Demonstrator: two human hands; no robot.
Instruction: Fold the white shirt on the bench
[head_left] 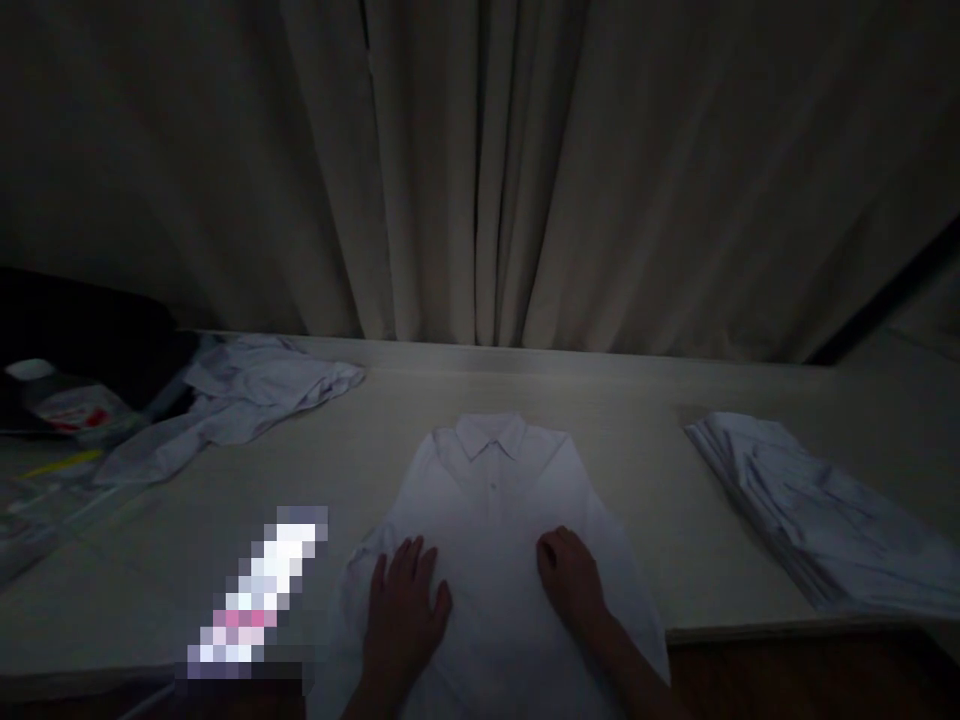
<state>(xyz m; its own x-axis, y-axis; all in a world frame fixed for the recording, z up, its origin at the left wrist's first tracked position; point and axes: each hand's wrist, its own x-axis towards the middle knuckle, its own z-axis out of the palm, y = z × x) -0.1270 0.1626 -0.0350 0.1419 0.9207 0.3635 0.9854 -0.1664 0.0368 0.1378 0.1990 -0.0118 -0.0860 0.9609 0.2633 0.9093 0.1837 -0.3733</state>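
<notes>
A white collared shirt lies face up on the pale tabletop, buttoned front showing and collar pointing toward the curtain, a layout that keeps the cloth flat. Both of the person's hands press on its lower half: the left hand rests flat with fingers spread near the shirt's left edge, the right hand lies palm down with fingers slightly curled just right of the button line. Neither grip closes on anything; the hands appear to weigh the cloth down and smooth it rather than lift it. Well left of the shirt a crumpled white garment sits loose, seemingly not yet handled. Well right of the shirt a stack of folded white clothes lies near the tabletop's edge. The room is dim, and finer detail is hard to tell.
</notes>
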